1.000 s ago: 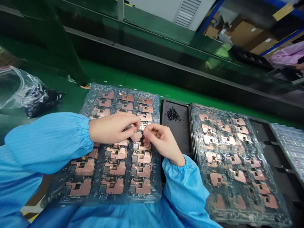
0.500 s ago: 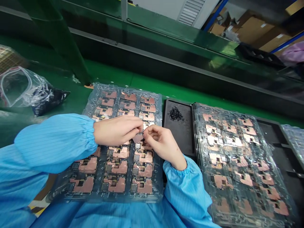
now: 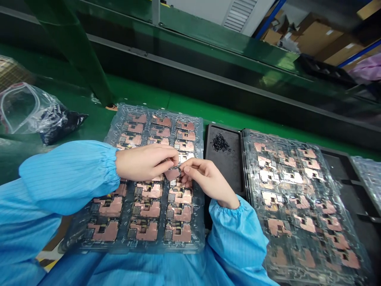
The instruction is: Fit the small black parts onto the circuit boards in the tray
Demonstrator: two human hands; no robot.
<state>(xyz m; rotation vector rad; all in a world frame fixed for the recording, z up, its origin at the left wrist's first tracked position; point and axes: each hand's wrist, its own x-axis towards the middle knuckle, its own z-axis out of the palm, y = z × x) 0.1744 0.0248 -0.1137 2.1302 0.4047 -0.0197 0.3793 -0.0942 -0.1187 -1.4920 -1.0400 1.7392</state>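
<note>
A clear plastic tray [image 3: 125, 246] in front of me carries rows of copper-coloured circuit boards. Over its right column, my left hand [image 3: 151, 161] pinches one circuit board [image 3: 172, 174] by its upper edge, tilted off the tray. My right hand [image 3: 205, 174] is at that board's right edge, thumb and forefinger close together. Whether a tiny part sits between those fingertips is too small to make out. To the right, a black tray [image 3: 224, 171] has a small heap of black pieces [image 3: 220, 142] near its far end.
Another clear tray of circuit boards [image 3: 300, 200] lies right of the black tray. On the left is a zip bag [image 3: 56, 119] of dark pieces, beside a green post [image 3: 74, 51]. Cardboard boxes [image 3: 318, 37] stand at the far right.
My right hand has shifted slightly right and its fingers have loosened a little. The circuit board in my left hand has tipped, so more of its copper face shows.
</note>
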